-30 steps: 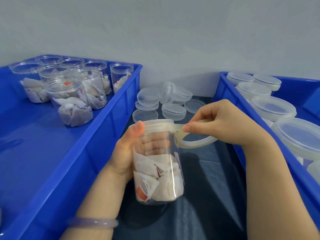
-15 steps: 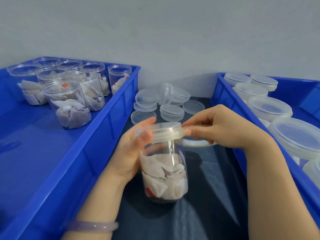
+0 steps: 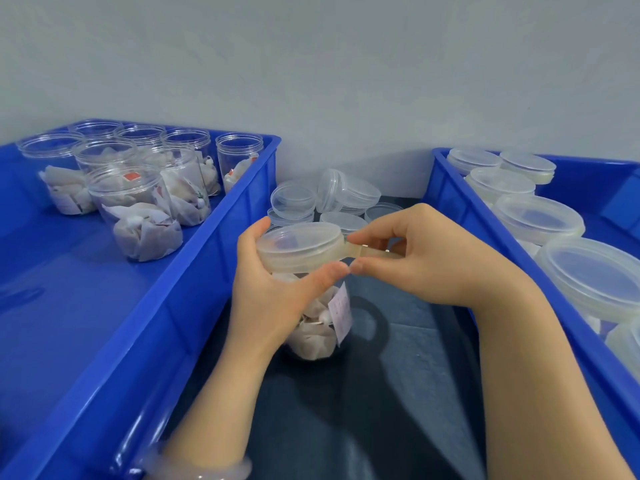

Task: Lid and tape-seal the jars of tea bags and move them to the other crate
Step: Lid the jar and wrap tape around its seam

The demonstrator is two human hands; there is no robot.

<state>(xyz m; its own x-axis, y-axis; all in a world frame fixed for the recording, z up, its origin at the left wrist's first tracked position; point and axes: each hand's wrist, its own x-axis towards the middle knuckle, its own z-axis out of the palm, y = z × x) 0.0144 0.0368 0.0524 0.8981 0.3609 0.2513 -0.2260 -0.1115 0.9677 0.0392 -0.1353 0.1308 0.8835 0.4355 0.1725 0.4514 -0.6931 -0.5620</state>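
Tape seal at risk of skew.
Jar [image 3: 322, 336] was gripped by left hand [image 3: 273, 299], lid [image 3: 301, 244] on; tape [image 3: 372, 252] was pinched by right hand [image 3: 433, 265] beside it. Wrinkling or lid lift was judged likely from a skewed pull.

"What did the person wear?"

"A bangle [image 3: 207, 472] on the left wrist. It was pale, milky and translucent, smooth and rounded, partly cut off by the lower edge of the view."

"And the hands?"

"The left hand [image 3: 273, 292] and right hand [image 3: 429, 265] were bare, like both forearms, with nails kept short."
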